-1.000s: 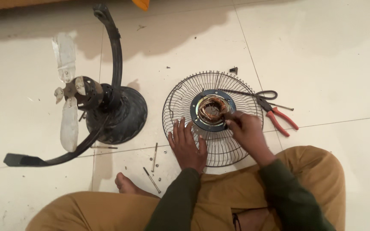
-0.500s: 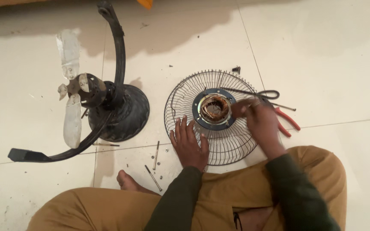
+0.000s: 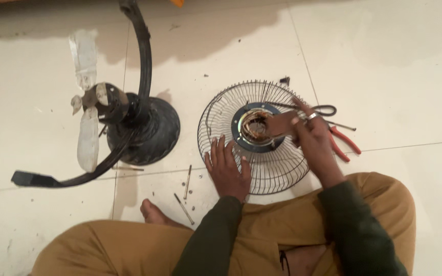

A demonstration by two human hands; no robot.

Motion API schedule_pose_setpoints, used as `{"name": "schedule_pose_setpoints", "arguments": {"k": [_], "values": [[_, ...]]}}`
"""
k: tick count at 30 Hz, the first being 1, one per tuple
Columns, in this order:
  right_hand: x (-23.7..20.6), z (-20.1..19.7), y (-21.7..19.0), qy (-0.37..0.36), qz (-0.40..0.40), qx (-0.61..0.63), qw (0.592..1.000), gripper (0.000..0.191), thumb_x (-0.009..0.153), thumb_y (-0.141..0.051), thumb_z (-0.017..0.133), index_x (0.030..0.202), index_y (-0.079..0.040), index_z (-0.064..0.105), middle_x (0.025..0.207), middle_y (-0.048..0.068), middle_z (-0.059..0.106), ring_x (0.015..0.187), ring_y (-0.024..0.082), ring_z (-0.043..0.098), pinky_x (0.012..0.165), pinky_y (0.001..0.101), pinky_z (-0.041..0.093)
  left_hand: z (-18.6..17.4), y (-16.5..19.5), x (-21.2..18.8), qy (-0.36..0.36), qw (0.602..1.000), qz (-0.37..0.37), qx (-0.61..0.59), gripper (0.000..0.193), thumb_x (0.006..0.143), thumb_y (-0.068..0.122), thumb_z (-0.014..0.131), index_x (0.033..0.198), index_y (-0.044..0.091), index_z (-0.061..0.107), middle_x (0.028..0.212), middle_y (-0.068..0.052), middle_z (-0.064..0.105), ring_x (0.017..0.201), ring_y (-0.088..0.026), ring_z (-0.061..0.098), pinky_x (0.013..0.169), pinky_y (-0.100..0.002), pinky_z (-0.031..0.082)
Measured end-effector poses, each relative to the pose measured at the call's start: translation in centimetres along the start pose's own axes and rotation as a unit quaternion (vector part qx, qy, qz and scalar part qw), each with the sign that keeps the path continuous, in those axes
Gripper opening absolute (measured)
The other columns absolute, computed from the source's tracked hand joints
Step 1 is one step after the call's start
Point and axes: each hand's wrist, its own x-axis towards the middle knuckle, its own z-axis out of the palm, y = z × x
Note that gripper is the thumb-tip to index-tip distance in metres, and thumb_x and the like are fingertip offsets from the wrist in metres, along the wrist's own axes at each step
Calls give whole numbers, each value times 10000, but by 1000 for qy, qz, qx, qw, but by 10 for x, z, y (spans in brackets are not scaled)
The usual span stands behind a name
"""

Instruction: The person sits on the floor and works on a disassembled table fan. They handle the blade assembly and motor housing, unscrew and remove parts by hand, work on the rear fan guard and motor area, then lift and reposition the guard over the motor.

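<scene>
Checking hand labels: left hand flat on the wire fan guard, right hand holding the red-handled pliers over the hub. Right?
Not quite. In the head view the left hand does lie flat on the wire fan guard, but the red-handled pliers lie on the floor beside the guard. The right hand holds a small flat brownish piece over the hub.

There are no boxes, bags or packets here. There are no labels, signs or screens to see on the floor or on any of the things.
</scene>
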Motion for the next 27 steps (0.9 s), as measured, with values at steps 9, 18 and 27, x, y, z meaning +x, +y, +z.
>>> {"name": "schedule_pose_setpoints", "arguments": {"k": [9,18,27], "values": [[3,-3,-5,-33,5,124,992,475,986,-96,509,1459,-126,542,821,-5,664,598,38,472,535,217,400,1,-1,1,2,1000,1,8,509,891,209,617,1363,31,546,1548,-159,461,1519,-368,311,1230,-597,146],[6,0,10,-39,-2,30,999,383,1001,-99,499,1360,-114,631,807,-10,584,600,43,450,500,217,360,0,-2,0,9,1000,11,6,492,902,205,613,1355,27,544,1554,-160,459,1524,-366,319,1237,-599,161],[10,-13,-4,10,44,92,995,417,976,-74,517,1385,-114,590,840,-5,615,557,57,437,479,241,367,0,-1,1,2,1000,2,16,496,897,208,607,1357,33,545,1545,-164,463,1527,-365,312,1236,-598,146]]}}
